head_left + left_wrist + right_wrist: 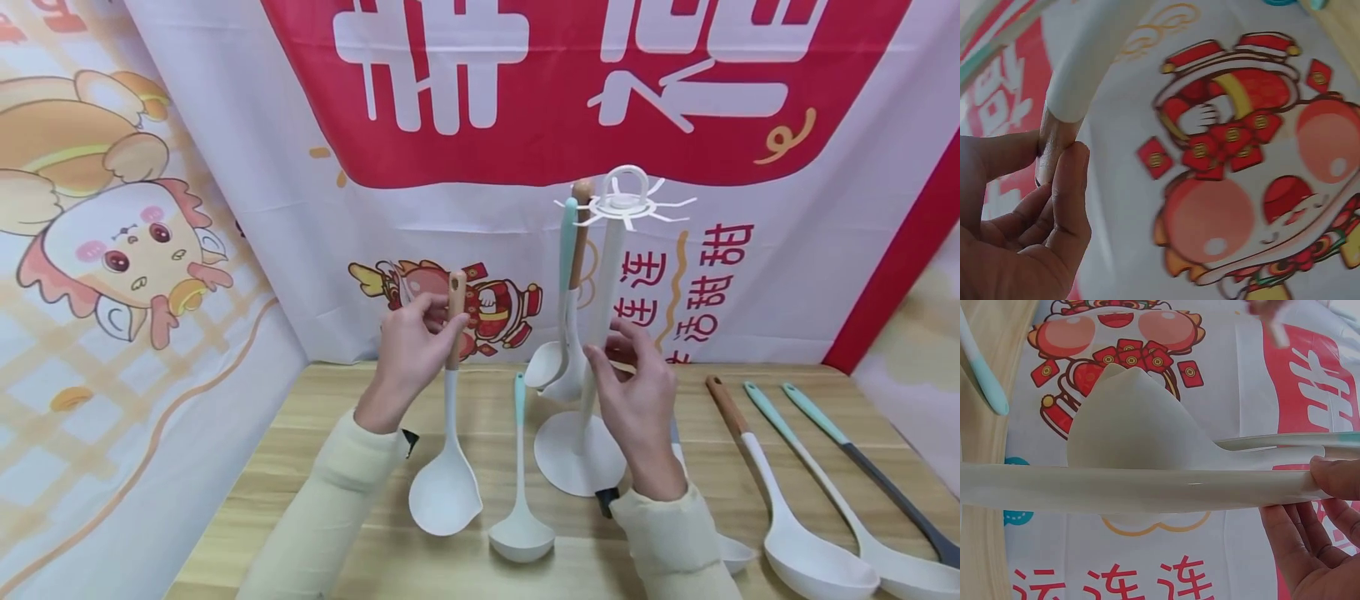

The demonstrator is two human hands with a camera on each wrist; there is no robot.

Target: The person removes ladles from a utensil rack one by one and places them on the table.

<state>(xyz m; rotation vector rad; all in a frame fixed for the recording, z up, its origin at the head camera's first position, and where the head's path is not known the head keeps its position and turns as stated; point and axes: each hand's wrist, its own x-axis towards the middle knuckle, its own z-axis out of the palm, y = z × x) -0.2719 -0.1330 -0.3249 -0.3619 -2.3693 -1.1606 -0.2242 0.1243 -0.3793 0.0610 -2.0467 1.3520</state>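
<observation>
My left hand (411, 350) pinches the wooden handle of a white ladle (444, 492) between thumb and fingers. The ladle hangs bowl down, tilted slightly, left of the stand. In the left wrist view, my fingers (1071, 187) grip the wooden part below its white shaft (1088, 62). My right hand (637, 392) holds the white pole of a round-based utensil stand (573, 458), which has a ring of hooks on top. On the stand's left side hang a mint-handled ladle (568, 250) and a wooden-handled one (582, 242). The right wrist view shows a pouring-lip bowl (1135, 419) behind the pole.
A mint-handled ladle (522, 533) lies between the held ladle and the stand. On the right lie a wooden-handled ladle (813, 567), a mint-handled white ladle (810, 467) and a dark grey utensil (892, 487). Another white bowl (735, 552) is partly hidden by my right sleeve. A printed cloth (450, 217) hangs behind.
</observation>
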